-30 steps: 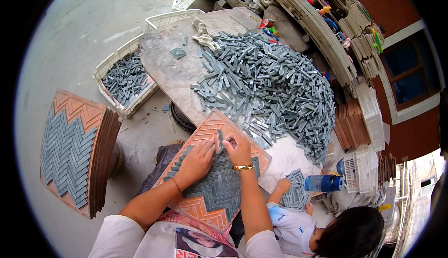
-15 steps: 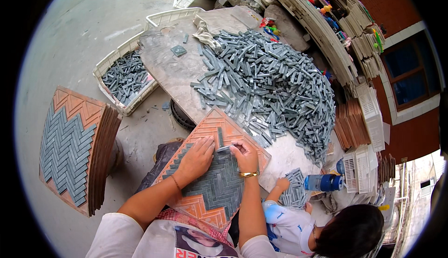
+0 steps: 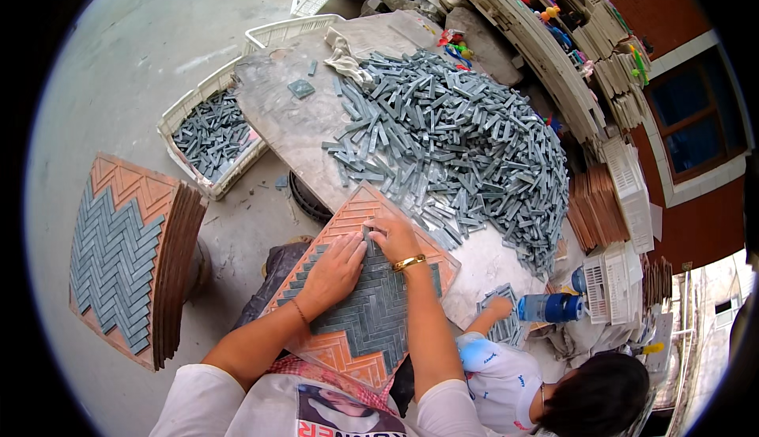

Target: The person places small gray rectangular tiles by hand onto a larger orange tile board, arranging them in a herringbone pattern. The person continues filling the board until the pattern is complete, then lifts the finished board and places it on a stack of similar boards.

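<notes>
A terracotta-coloured grooved board lies tilted in front of me, its middle filled with grey stone strips in a herringbone pattern. My left hand rests flat on the laid strips, fingers stretched out, fingertips at the upper edge of the pattern. Close against those fingertips, my right hand pinches a dark stone strip over the board's upper grooves. The fingers partly cover this strip, so I cannot tell whether it sits fully in a groove.
A big heap of loose stone strips covers the worktable. At left are a stack of filled boards and a white crate of strips. Another person reaches over strips at right, near a blue water bottle.
My right hand has moved up and left, bringing its fingers to the strip beside my left fingertips. My left hand stays nearly still. The other person's arm has shifted right.
</notes>
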